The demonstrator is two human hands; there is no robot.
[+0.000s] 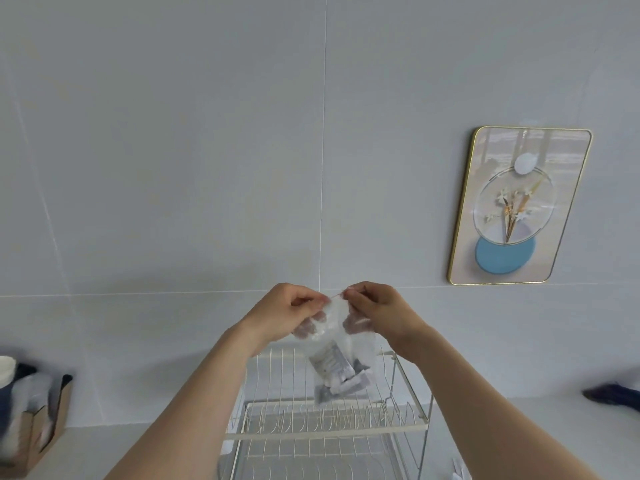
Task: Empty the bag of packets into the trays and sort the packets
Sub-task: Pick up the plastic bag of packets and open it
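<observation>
I hold the clear zip bag [334, 355] up in front of me, my left hand [287, 311] and right hand [375, 311] each pinching one side of its sealed top, thumbs nearly meeting. The bag hangs straight down from both hands, long axis vertical, grey packets [337, 379] slumped at its bottom, directly above the upper tier of the white wire rack [325, 434]. The rack stands on a pale surface against a grey tiled wall with a framed flower picture [519, 206]; a cardboard box [38, 427] sits at the left edge.

clear bag [334, 344], grey packets [334, 375], white wire rack [325, 434], gold-framed picture [519, 206]
</observation>
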